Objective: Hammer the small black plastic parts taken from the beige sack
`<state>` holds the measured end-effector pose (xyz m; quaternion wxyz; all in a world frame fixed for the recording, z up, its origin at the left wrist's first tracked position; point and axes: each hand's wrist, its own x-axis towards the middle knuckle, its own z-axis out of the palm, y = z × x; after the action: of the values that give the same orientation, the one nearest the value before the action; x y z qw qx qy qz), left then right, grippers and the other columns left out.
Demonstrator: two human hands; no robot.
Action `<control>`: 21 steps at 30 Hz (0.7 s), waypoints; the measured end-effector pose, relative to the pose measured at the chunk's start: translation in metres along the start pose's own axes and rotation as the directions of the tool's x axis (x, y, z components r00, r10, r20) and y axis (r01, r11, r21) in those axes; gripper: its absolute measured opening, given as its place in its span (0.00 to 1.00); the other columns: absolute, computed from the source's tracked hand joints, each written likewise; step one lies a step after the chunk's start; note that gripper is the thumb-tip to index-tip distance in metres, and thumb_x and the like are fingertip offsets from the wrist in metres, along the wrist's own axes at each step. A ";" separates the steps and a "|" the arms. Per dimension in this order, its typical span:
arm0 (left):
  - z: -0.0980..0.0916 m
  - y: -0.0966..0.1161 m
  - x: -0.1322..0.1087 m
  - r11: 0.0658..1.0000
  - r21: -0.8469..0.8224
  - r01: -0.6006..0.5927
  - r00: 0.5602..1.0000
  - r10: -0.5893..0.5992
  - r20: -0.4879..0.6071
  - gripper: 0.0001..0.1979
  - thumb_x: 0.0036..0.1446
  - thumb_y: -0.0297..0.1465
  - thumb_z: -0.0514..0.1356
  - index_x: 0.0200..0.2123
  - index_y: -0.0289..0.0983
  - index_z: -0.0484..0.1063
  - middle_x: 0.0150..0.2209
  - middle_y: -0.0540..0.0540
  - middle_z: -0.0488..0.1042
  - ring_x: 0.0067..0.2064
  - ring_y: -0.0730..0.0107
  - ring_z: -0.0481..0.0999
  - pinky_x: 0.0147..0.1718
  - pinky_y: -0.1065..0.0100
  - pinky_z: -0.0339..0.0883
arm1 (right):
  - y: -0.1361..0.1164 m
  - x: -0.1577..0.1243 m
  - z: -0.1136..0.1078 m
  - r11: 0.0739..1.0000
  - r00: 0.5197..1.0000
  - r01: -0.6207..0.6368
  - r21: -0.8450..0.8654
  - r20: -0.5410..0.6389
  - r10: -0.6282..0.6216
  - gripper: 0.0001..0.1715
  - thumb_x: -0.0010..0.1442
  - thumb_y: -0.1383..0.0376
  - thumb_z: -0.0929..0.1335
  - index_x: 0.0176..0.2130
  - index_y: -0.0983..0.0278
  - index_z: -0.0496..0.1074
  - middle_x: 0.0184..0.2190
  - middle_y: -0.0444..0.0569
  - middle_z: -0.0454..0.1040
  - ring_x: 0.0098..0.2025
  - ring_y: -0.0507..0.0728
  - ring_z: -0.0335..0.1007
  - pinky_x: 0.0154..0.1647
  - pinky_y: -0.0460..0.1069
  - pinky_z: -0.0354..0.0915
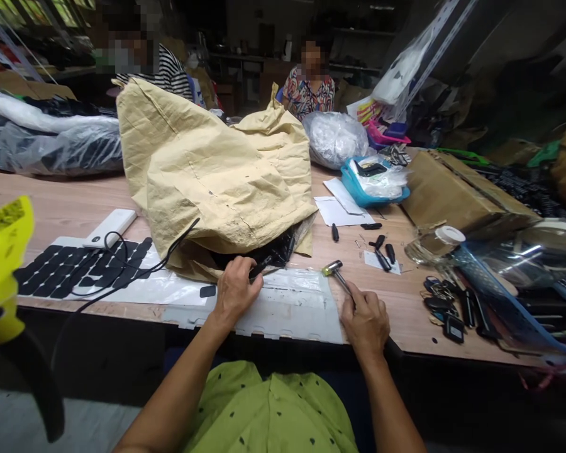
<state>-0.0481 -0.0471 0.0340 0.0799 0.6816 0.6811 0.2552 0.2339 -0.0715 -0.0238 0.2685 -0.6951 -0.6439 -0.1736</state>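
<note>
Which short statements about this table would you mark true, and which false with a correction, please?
1. The right hand holds a hammer. True.
2. The left hand also holds a hammer. False: it is at a black piece by the mouth of the sack; whether gripped or only touched, I cannot tell.
3. Part of the black cable lies in front of the sack in this view. True.
4. The blue basket stands to the left of the sack. False: the basket is to its right.
5. The jar has a white cap. True.
6. The keys are inside a cardboard box. False: the keys lie on the table.
</note>
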 end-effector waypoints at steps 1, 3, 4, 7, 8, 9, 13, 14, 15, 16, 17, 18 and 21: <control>0.000 0.000 -0.006 0.994 -0.050 -0.093 0.995 0.094 0.014 0.06 0.55 0.30 0.62 0.39 0.40 0.74 0.36 0.46 0.76 0.40 0.60 0.75 0.41 0.64 0.69 | -0.001 0.000 -0.001 1.000 1.000 -0.001 -0.006 0.004 0.001 0.18 0.63 0.69 0.63 0.47 0.59 0.79 0.31 0.49 0.66 0.34 0.57 0.58 0.36 0.50 0.53; 0.003 0.001 -0.016 0.959 -0.165 -0.232 0.964 0.249 0.093 0.06 0.55 0.28 0.62 0.38 0.40 0.73 0.35 0.47 0.75 0.39 0.62 0.74 0.40 0.65 0.69 | -0.003 0.000 -0.003 1.000 1.000 -0.007 -0.017 0.012 0.007 0.18 0.62 0.69 0.64 0.47 0.59 0.79 0.31 0.49 0.67 0.35 0.57 0.58 0.36 0.50 0.53; 0.006 0.002 -0.019 0.939 -0.216 -0.266 0.944 0.300 0.141 0.06 0.55 0.28 0.63 0.37 0.41 0.73 0.35 0.48 0.75 0.39 0.63 0.74 0.40 0.65 0.69 | -0.004 0.001 -0.004 1.000 1.000 -0.012 -0.020 0.016 0.012 0.18 0.62 0.69 0.64 0.47 0.59 0.79 0.31 0.49 0.67 0.35 0.57 0.58 0.36 0.50 0.53; 0.018 0.001 -0.020 0.911 -0.306 -0.276 0.910 0.351 0.222 0.06 0.55 0.28 0.64 0.37 0.41 0.73 0.36 0.48 0.74 0.40 0.63 0.73 0.40 0.65 0.68 | -0.006 0.001 -0.004 0.999 0.999 -0.037 -0.015 0.035 0.037 0.18 0.62 0.69 0.64 0.47 0.59 0.79 0.31 0.49 0.67 0.35 0.57 0.58 0.36 0.50 0.53; 0.022 0.000 -0.019 0.907 -0.324 -0.268 0.909 0.350 0.227 0.06 0.55 0.28 0.64 0.37 0.41 0.73 0.36 0.48 0.74 0.41 0.63 0.73 0.40 0.65 0.68 | -0.006 0.001 -0.003 0.999 0.998 -0.050 -0.007 0.042 0.050 0.18 0.63 0.69 0.64 0.47 0.59 0.79 0.32 0.49 0.67 0.35 0.57 0.58 0.36 0.50 0.53; 0.026 -0.002 -0.018 0.903 -0.343 -0.257 0.910 0.346 0.227 0.06 0.55 0.29 0.65 0.37 0.40 0.74 0.36 0.48 0.74 0.41 0.63 0.73 0.41 0.65 0.68 | -0.005 0.002 -0.003 0.998 0.997 -0.066 0.005 0.049 0.065 0.18 0.63 0.68 0.64 0.47 0.59 0.79 0.32 0.49 0.68 0.35 0.57 0.59 0.36 0.50 0.54; 0.032 -0.009 -0.014 0.884 -0.417 -0.212 0.918 0.327 0.226 0.09 0.53 0.30 0.68 0.39 0.39 0.75 0.36 0.49 0.73 0.37 0.65 0.72 0.38 0.66 0.68 | -0.003 0.003 -0.005 0.984 0.985 -0.152 0.089 0.095 0.144 0.18 0.64 0.66 0.63 0.48 0.60 0.79 0.32 0.49 0.70 0.36 0.57 0.62 0.36 0.50 0.56; 0.032 -0.010 -0.014 0.881 -0.427 -0.202 0.920 0.320 0.226 0.09 0.53 0.30 0.68 0.38 0.39 0.75 0.36 0.49 0.73 0.37 0.66 0.72 0.38 0.66 0.68 | -0.004 0.003 -0.008 0.978 0.982 -0.172 0.120 0.104 0.160 0.18 0.64 0.65 0.63 0.49 0.60 0.78 0.32 0.50 0.70 0.36 0.58 0.63 0.36 0.50 0.58; 0.033 -0.010 -0.014 0.880 -0.434 -0.194 0.922 0.314 0.226 0.08 0.53 0.30 0.68 0.38 0.39 0.76 0.35 0.49 0.72 0.36 0.66 0.72 0.37 0.67 0.68 | -0.006 0.002 -0.014 0.969 0.979 -0.188 0.160 0.108 0.172 0.19 0.65 0.65 0.62 0.50 0.60 0.78 0.33 0.50 0.71 0.36 0.58 0.65 0.36 0.50 0.60; 0.033 -0.010 -0.014 0.878 -0.440 -0.187 0.924 0.309 0.224 0.07 0.53 0.30 0.67 0.37 0.39 0.76 0.34 0.50 0.72 0.36 0.66 0.72 0.37 0.67 0.67 | -0.009 0.000 -0.020 0.958 0.978 -0.195 0.210 0.108 0.176 0.19 0.66 0.64 0.62 0.51 0.60 0.77 0.34 0.50 0.73 0.37 0.58 0.67 0.37 0.50 0.61; 0.033 -0.010 -0.014 0.877 -0.445 -0.182 0.926 0.305 0.221 0.07 0.53 0.30 0.67 0.37 0.39 0.76 0.33 0.50 0.71 0.37 0.66 0.72 0.38 0.67 0.67 | -0.013 -0.002 -0.028 0.944 0.980 -0.191 0.270 0.104 0.169 0.20 0.66 0.63 0.61 0.52 0.60 0.76 0.36 0.51 0.75 0.39 0.58 0.69 0.39 0.50 0.64; 0.033 -0.009 -0.014 0.877 -0.448 -0.175 0.929 0.298 0.220 0.07 0.53 0.30 0.67 0.37 0.39 0.77 0.33 0.50 0.71 0.37 0.66 0.72 0.38 0.67 0.67 | -0.019 -0.005 -0.037 0.923 0.983 -0.176 0.341 0.101 0.151 0.21 0.67 0.62 0.61 0.54 0.60 0.75 0.39 0.51 0.76 0.41 0.58 0.71 0.41 0.50 0.65; 0.034 -0.007 -0.013 0.886 -0.446 -0.126 0.936 0.256 0.242 0.07 0.52 0.29 0.68 0.37 0.39 0.78 0.33 0.50 0.71 0.35 0.68 0.71 0.36 0.68 0.65 | -0.042 -0.017 -0.059 0.828 0.990 -0.092 0.553 0.140 0.017 0.20 0.69 0.62 0.61 0.57 0.59 0.73 0.47 0.52 0.77 0.49 0.57 0.73 0.48 0.50 0.69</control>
<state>-0.0381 -0.0516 -0.0015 0.3007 0.7425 0.5184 0.2993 0.1970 -0.1190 0.0196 0.4224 -0.6143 -0.6623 0.0752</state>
